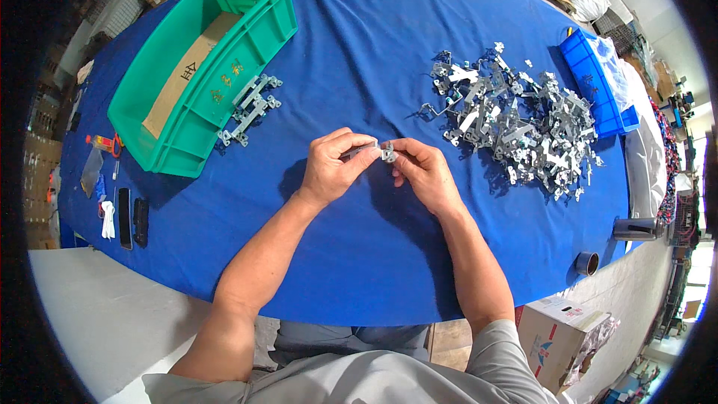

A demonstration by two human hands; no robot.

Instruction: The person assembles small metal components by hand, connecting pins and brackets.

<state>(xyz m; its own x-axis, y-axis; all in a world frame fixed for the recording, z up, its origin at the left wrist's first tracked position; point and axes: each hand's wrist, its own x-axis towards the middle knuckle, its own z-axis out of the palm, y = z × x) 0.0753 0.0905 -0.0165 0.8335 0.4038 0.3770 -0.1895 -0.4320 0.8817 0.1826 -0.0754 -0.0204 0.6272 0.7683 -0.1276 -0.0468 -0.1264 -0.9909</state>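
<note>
Over the middle of the blue cloth, my left hand [334,162] and my right hand [425,168] come together on one small metal bracket [388,153]. The left fingers pinch one end, covering most of the part. At its other end, my right thumb and forefinger close on the silvery tip that shows between the hands. To the right lies a big loose heap of similar metal brackets [516,123]. A few more brackets [250,108] lie side by side against the near right side of the green bin, left of my hands.
The green bin [202,135] holds a piece of cardboard [187,78]. Behind the heap stands a blue bin [591,78] with clear plastic. A phone [124,217] and a black case [140,222] lie at left. A dark cup [587,262] sits near the right edge.
</note>
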